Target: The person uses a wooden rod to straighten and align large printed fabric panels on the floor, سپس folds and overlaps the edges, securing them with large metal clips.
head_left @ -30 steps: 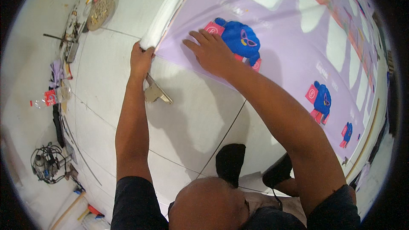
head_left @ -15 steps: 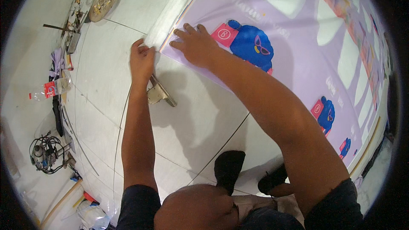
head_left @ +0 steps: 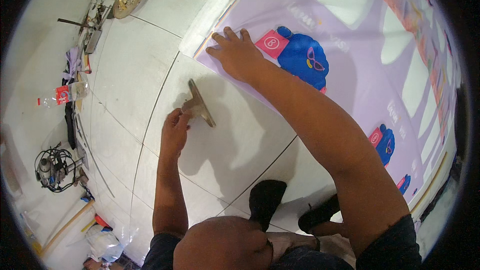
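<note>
My right hand (head_left: 236,56) lies with spread fingers on the near-left corner of a large lilac printed sheet (head_left: 345,87). Beside it on the sheet is a blue fluffy figure with a pink square. My left hand (head_left: 175,132) is on the white tiled floor, its fingers closed at the handle end of a wide-bladed metal scraper (head_left: 200,104). The scraper's long edge points away from that hand, toward the sheet, and is apart from it. Most of the handle is hidden by my fingers.
Along the left lie a plastic bottle (head_left: 65,94), a corded power tool (head_left: 46,170) and thin strips. At the far left stands a round dish (head_left: 131,0) of small bits. A white strip (head_left: 197,40) runs along the sheet's left edge. My dark-covered foot (head_left: 267,197) is near the middle.
My left hand has moved from the sheet's corner back toward me and closed at the scraper's handle. My right hand stays pressed on the sheet.
</note>
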